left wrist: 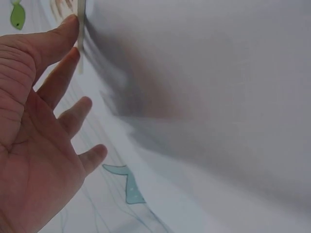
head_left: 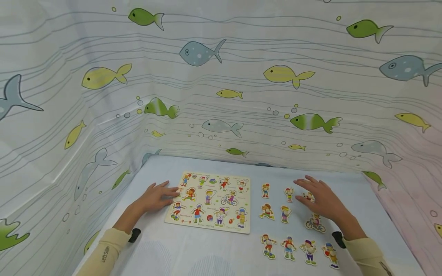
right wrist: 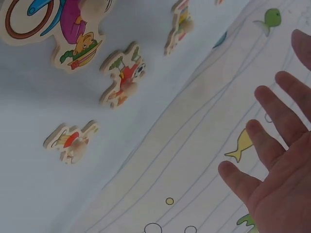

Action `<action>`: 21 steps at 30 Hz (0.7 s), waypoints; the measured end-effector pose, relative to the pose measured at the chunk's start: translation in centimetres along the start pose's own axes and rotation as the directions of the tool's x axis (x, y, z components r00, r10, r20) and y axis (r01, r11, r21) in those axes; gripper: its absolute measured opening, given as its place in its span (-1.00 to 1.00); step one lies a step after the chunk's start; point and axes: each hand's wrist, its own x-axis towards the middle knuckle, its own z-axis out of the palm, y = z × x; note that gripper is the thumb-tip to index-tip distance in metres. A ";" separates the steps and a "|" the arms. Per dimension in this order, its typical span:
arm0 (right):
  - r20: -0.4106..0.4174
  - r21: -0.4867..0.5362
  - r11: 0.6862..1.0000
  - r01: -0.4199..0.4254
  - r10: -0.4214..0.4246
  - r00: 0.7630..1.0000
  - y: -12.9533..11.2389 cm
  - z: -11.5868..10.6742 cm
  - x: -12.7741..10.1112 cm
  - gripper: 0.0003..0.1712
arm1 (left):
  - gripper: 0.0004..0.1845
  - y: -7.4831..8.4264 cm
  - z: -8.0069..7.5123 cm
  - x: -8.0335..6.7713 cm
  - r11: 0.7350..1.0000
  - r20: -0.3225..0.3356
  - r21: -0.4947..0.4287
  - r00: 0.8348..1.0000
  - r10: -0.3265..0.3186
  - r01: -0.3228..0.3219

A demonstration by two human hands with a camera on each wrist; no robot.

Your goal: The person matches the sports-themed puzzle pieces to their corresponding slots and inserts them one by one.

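Note:
My left hand [head_left: 155, 197] touches the left edge of a cream wooden puzzle board [head_left: 199, 196] printed with sports figures. In the left wrist view, thumb and index fingertips meet the board's thin edge [left wrist: 81, 29], and the other fingers are spread. My right hand [head_left: 322, 199] hovers over the upper right puzzle pieces with fingers apart, holding nothing. Partly behind it is a soccer player piece [head_left: 308, 196]; a cyclist piece [head_left: 315, 223] lies just below. The right wrist view also shows a small figure piece [right wrist: 70, 143] with a knob, which the hand hides in the head view.
Several more knobbed figure pieces lie in rows right of the board, among them a runner [head_left: 267, 212], a batter [head_left: 285, 214] and a skateboarder [head_left: 268, 246]. A pale blue cloth [head_left: 165, 253] covers the table. Fish-printed sheeting [head_left: 255, 111] rises behind and at the sides.

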 end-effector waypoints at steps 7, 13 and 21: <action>-0.007 -0.011 1.000 0.022 -0.022 1.000 -0.5 0.7 1.0 -0.38 | -0.61 0.2 -0.1 0.0 1.000 0.005 -0.002 1.000 -0.010 0.010; 0.022 -0.003 1.000 0.021 -0.021 1.000 -0.9 1.1 1.9 -0.40 | -0.60 0.3 -0.3 0.0 1.000 0.014 -0.001 1.000 -0.011 0.011; 0.081 0.015 0.999 0.048 -0.049 0.995 -1.1 1.8 3.4 -0.45 | -0.60 -0.2 0.2 0.3 1.000 0.007 -0.007 1.000 -0.008 0.008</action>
